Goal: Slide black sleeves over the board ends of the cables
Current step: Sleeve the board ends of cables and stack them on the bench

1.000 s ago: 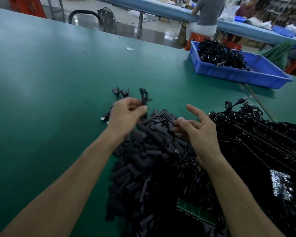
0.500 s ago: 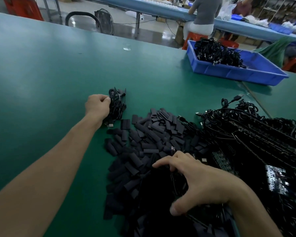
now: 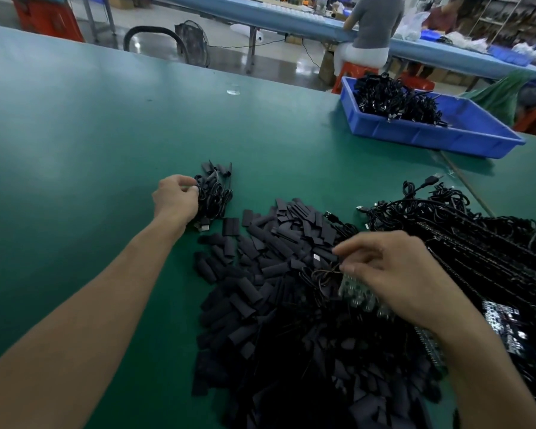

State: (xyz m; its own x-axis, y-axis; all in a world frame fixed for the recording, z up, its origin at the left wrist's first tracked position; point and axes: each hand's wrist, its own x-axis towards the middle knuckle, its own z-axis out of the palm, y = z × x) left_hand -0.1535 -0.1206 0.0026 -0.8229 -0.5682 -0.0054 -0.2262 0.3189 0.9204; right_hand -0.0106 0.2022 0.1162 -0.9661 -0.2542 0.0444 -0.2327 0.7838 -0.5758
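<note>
- The table [image 3: 75,134] is a wide, flat top covered in smooth green matting with a dull sheen.
- The sleeves [image 3: 260,305] lie in a big loose heap in the middle: short, flattened tubes of matte black, soft-looking and cut square at the ends, pointing every way.
- The cables [image 3: 477,243] form a dense tangle just right of the heap. They are thin, glossy black cords in coils, with small plugs and speckled circuit boards showing among them.
- The tray [image 3: 430,137] is a shallow rectangle of hard blue plastic, far right and well apart from the heap, with more black cords piled at its far end.
- The bundle [image 3: 214,193] is a small clump of coiled cords with black sleeved ends sticking up, just beyond the heap's left edge.
- The right hand [image 3: 393,274] hovers over the heap, fingers curled, thumb and forefinger pinched close, grasping a board [image 3: 353,289] with a thin coil trailing from it.
- The left hand [image 3: 175,199] has its fingers bent tight against the bundle's near side, clutching it.
</note>
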